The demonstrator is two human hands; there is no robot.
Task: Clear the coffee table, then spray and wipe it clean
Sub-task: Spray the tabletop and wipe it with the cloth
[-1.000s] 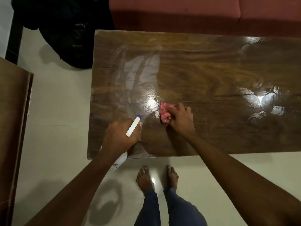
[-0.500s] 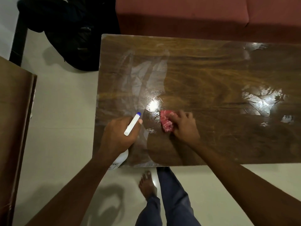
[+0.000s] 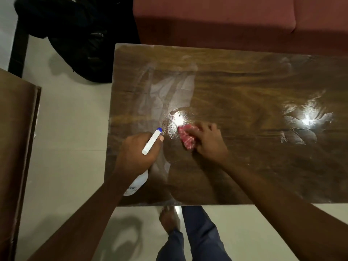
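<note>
A glossy dark wooden coffee table (image 3: 244, 87) fills the middle of the view, streaked with wet smears on its left and right parts. My right hand (image 3: 209, 142) presses a red-and-white cloth (image 3: 186, 137) flat on the tabletop near its front left. My left hand (image 3: 137, 153) grips a white spray bottle (image 3: 138, 182) with a white, blue-tipped nozzle (image 3: 152, 141) aimed toward the cloth.
A red sofa (image 3: 235, 19) runs along the table's far side. A black bag (image 3: 79, 38) lies on the pale tiled floor at the far left. Brown wooden furniture (image 3: 15, 147) stands at the left edge. My bare foot and trouser legs (image 3: 188, 232) are at the table's near edge.
My body and view have shifted left along the table. My right hand keeps the cloth on the same wet patch. One foot has stepped forward under the table edge.
</note>
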